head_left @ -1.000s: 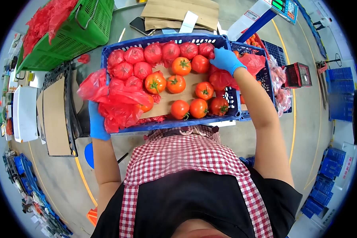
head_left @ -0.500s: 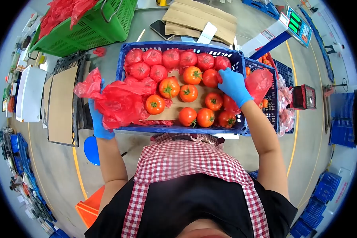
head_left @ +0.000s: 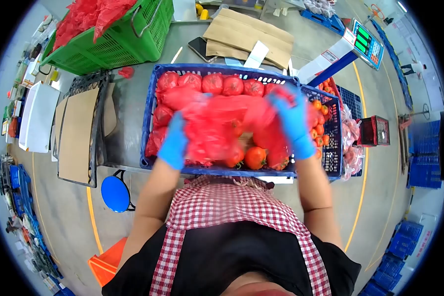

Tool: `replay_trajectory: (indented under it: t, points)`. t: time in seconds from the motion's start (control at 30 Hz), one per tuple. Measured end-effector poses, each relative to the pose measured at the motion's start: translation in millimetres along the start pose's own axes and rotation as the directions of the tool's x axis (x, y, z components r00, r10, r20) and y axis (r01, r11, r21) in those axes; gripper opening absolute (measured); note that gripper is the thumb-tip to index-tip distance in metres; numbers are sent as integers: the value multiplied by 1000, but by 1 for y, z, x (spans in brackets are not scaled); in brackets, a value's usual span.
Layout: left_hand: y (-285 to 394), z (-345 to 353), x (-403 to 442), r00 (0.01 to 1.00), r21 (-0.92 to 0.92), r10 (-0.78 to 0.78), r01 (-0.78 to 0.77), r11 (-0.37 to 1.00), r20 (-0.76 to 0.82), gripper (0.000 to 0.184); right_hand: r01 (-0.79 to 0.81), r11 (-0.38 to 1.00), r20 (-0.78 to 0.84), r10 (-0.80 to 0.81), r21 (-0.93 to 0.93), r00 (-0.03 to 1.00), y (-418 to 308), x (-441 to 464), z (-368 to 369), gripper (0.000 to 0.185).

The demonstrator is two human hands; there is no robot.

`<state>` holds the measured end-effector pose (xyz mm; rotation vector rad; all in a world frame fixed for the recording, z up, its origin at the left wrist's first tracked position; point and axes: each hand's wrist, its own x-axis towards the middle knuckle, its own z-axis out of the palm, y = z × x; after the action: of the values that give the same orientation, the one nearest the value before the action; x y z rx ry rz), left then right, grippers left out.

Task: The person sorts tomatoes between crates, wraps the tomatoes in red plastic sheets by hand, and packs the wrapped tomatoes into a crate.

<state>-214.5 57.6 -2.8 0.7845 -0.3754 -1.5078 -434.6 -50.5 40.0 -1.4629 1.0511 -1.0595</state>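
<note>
A blue plastic crate stands in front of me, with red-wrapped tomatoes along its back and left side. Bare tomatoes lie near its front edge on brown cardboard. My left hand, in a blue glove, is closed at a bunch of thin red plastic bags over the crate. On the crate's right side, my gloved right hand grips the bags' other end, its fingertips smeared by motion. The bags are blurred and hide most of the tomatoes in the middle.
A green crate of red bags stands at the back left. Cardboard sheets and a phone lie behind the blue crate. At right are a scale and another crate with loose tomatoes. A blue stool is lower left.
My left hand has moved right, from the crate's left side to over it, bringing the red bags across the tomatoes. My right hand has left the tomatoes at the right and meets the bags.
</note>
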Motion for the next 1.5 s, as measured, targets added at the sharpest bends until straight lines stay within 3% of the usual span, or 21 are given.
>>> replay_trajectory:
  t: [0.03, 0.07, 0.1, 0.2, 0.3, 0.43, 0.47, 0.57, 0.6, 0.67, 0.73, 0.77, 0.83, 0.93, 1.03, 1.13, 1.23, 1.27, 1.33, 1.4, 1.5]
  points:
    - [-26, -7, 20, 993, -77, -65, 73, 994, 99, 48, -9, 1000, 65, 8, 14, 998, 23, -14, 29, 35]
    - [-34, 11, 8, 958, -320, -139, 218, 922, 250, 50, 96, 994, 54, -94, -41, 994, 25, -27, 60, 32]
    - [-41, 21, 5, 941, -378, -161, 270, 886, 297, 50, 205, 975, 52, -201, -89, 978, 22, -35, 81, 30]
    - [-44, 16, 9, 953, -401, -168, 260, 878, 251, 50, 438, 807, 330, -320, -395, 888, 10, -25, 90, 23]
    - [-30, 0, 5, 972, -415, -139, 207, 886, 188, 50, 724, 541, 403, -603, -428, 689, -1, -14, 109, 21]
    - [-11, -10, 2, 990, -427, -85, 127, 895, 116, 50, 715, 326, 481, -563, -618, 672, -21, 5, 136, 35]
    - [-4, -13, 2, 995, -424, -59, 90, 901, 85, 50, 684, 332, 502, -488, -650, 714, -21, 14, 139, 52]
    - [46, -7, 2, 996, -315, 91, -88, 945, -5, 49, 632, 494, 462, -433, -597, 774, -31, 29, 151, 66]
    - [67, -3, 3, 988, -259, 154, -154, 953, -21, 47, 597, 626, 472, -380, -502, 796, -39, 36, 149, 72]
    - [128, -15, 31, 957, -164, 289, -281, 946, 31, 44, 517, 764, 285, -434, -387, 855, -45, 42, 141, 66]
    - [207, -21, 72, 776, 180, 631, -621, 763, 3, 43, 428, 858, 162, -397, -283, 903, -28, 45, 123, 60]
    - [246, -24, 93, 642, 351, 767, -716, 604, -11, 43, 340, 920, 136, -318, -193, 938, -14, 45, 113, 57]
    - [310, -33, 150, 329, 631, 931, -759, 160, 160, 52, 222, 929, 148, -185, -296, 972, 18, 34, 91, 53]
    - [371, -100, 246, 263, 834, 797, -272, -480, 544, 69, 84, 944, 102, -54, -318, 993, 40, 8, 66, 51]
    - [387, -140, 297, 792, 830, 551, 105, -548, 264, 76, -82, 915, -27, 78, -395, 997, 54, -19, 41, 50]
    - [381, -158, 335, 962, 750, 268, 141, -646, 50, 81, -196, 882, -147, 146, -429, 978, 50, -44, 19, 49]
    - [372, -142, 331, 980, 624, 21, 144, -768, -200, 71, -321, 885, -298, 223, -337, 928, 61, -65, 1, 48]
    - [381, -195, 380, 975, 566, -59, 75, -821, -215, 67, -321, 875, -338, 198, -361, 920, 54, -66, 4, 47]
    - [379, -182, 374, 957, 605, -189, -18, -796, -220, 65, -256, 859, -333, 107, -443, 937, 66, -78, -7, 42]
    - [373, -172, 366, 929, 772, -319, -61, -633, -189, 63, -282, 759, -308, 113, -587, 945, 53, -82, -4, 42]
    - [376, -157, 345, 862, 994, -501, 28, -104, -77, 60, -289, 635, -239, 167, -717, 957, 60, -91, -15, 55]
